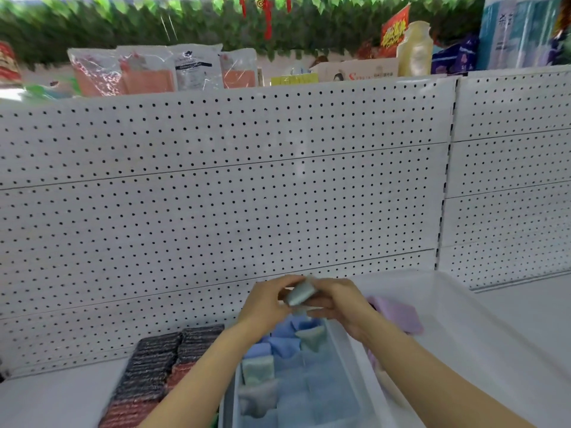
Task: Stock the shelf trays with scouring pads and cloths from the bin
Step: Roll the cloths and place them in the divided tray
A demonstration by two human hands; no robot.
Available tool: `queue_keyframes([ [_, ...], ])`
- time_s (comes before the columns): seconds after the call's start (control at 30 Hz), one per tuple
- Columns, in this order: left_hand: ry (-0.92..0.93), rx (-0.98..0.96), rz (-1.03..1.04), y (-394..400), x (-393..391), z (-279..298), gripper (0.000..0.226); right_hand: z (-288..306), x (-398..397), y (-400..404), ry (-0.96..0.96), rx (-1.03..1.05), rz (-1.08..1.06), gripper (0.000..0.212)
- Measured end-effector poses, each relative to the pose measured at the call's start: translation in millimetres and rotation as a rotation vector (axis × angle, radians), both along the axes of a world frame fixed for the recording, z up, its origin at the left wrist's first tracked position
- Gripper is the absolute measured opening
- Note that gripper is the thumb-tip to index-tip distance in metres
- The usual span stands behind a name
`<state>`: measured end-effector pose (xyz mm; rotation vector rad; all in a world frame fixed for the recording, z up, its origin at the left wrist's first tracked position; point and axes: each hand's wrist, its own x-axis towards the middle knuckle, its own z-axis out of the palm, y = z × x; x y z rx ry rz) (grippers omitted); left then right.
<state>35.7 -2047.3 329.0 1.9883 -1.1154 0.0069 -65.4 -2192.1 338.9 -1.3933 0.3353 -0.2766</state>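
the person is holding a small grey-green folded cloth (pixel 299 293) between both hands, above the far end of a clear plastic tray (pixel 346 359). the cloth is looking soft and pale, blurred at its edges, and its long axis is running from lower left to upper right, the upper end tilting away toward the pegboard. the left hand (pixel 268 304) is curling its fingers and thumb over the cloth's left end, so that grip is closing on it; the right hand (pixel 338 302) is pinching the right end, fingers curled round it as well.

the tray below is holding folded cloths in rows: blue cloths (pixel 284 342) at the far end and grey-green ones (pixel 258 370) nearer, standing on edge in compartments. just left of the tray, dark scouring pads (pixel 154 362) are lying in stacked rows, with reddish scouring pads (pixel 129 410) nearest the camera. to the right, a lilac cloth (pixel 397 313) is lying in a white bin (pixel 457 322).

everything is sitting on a white shelf (pixel 55 393) backed by a white pegboard (pixel 216 186) with rows of small holes. above the panel, packaged goods (pixel 148 71), a pale bottle (pixel 414 49) and green artificial leaves (pixel 123 17) are showing, all blurred.
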Motion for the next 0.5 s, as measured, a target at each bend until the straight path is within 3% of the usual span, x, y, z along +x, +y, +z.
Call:
queue_keyframes([
  [0.1, 0.014, -0.029, 0.133, 9, 6, 7, 0.023, -2, 2, 6, -0.038, -0.098, -0.103, 0.032],
  [0.17, 0.207, -0.104, 0.123, 18, 5, 13, 0.016, -5, 0, 6, -0.078, -0.189, -0.109, 0.032],
  [0.27, 0.408, -0.219, 0.038, 28, 0, 21, 0.019, -14, -2, 10, -0.101, -0.167, 0.063, 0.036],
  [0.37, 0.453, -0.277, -0.061, 37, -5, 22, 0.024, -19, 0, 19, -0.084, -0.152, 0.062, 0.019],
  [0.5, 0.363, -0.056, -0.183, 50, -8, 20, 0.041, -19, 1, 26, -0.048, -0.122, -0.045, 0.015],
])
